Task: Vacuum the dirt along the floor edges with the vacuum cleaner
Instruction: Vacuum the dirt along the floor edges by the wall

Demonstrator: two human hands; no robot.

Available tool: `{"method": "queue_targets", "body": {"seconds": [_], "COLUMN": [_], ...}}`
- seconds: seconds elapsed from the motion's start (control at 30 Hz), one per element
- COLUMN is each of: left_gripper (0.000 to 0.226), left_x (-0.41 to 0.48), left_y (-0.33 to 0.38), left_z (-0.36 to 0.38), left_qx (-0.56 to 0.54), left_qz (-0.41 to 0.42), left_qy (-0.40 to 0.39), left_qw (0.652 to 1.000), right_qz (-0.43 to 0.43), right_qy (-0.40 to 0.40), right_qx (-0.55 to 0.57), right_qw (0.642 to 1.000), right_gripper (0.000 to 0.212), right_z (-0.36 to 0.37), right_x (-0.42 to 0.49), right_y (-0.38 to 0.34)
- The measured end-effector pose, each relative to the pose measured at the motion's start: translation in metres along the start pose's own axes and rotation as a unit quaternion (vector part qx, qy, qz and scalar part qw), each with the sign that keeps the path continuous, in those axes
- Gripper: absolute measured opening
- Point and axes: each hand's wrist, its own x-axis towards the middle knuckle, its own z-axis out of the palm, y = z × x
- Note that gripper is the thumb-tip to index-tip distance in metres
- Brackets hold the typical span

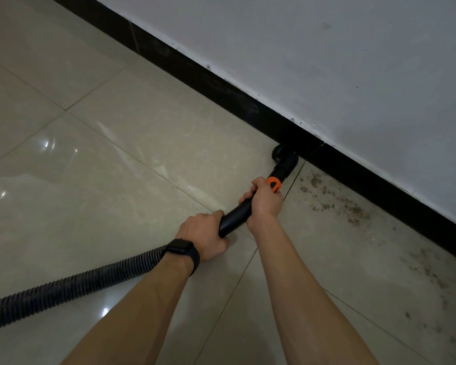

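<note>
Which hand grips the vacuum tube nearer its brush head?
The right hand, just behind the orange collar; the left hand, wearing a black watch, holds the tube farther back by the hose.

A black vacuum wand is gripped by both hands (left hand, right hand), its brush nozzle pressed against the skirting.

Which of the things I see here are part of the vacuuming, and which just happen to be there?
In the job: left hand, right hand, black wand they grip, brush nozzle at the skirting, ribbed hose, dirt beside the skirting.

Just there: wristwatch, white wall, floor tiles.
</note>
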Motion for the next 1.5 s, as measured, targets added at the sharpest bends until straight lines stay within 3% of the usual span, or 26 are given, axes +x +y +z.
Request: {"method": "queue_targets", "body": {"seconds": [0.17, 0.37, 0.6, 0.77, 1.07, 1.5], "left_gripper": [0.026, 0.018, 0.016, 0.02, 0.019, 0.022], "left_x": [0.01, 0.014, 0.001, -0.02, -0.073, -0.071], "left_y": [-0.001, -0.01, -0.022, -0.043, -0.068, -0.033], "left_z": [-0.004, -0.016, -0.025, -0.029, -0.02, -0.004], "left_qx": [-0.034, -0.118, -0.137, -0.085, 0.012, 0.05], "left_qz": [-0.006, -0.032, -0.049, -0.056, -0.037, 0.023], "left_qy": [-0.002, -0.015, 0.004, -0.001, -0.04, -0.031], "left_qw": [0.999, 0.992, 0.989, 0.995, 0.998, 0.998], "right_qz": [-0.012, -0.03, -0.017, 0.018, 0.032, 0.028], "right_qy": [0.012, 0.025, -0.025, -0.055, 0.027, 0.045], "right_qx": [-0.013, -0.036, -0.043, 0.028, 0.045, 0.073], "right_qw": [1.0, 0.999, 0.999, 0.998, 0.998, 0.996], "right_gripper": [0.01, 0.025, 0.044, 0.031, 0.027, 0.015], "right_z": [0.008, 0.031, 0.044, 0.039, 0.01, -0.027], "right_x": [0.008, 0.009, -0.003, -0.026, -0.072, -0.068], "right_y": [-0.004, -0.003, 0.003, 0.023, 0.073, 0.055]}}
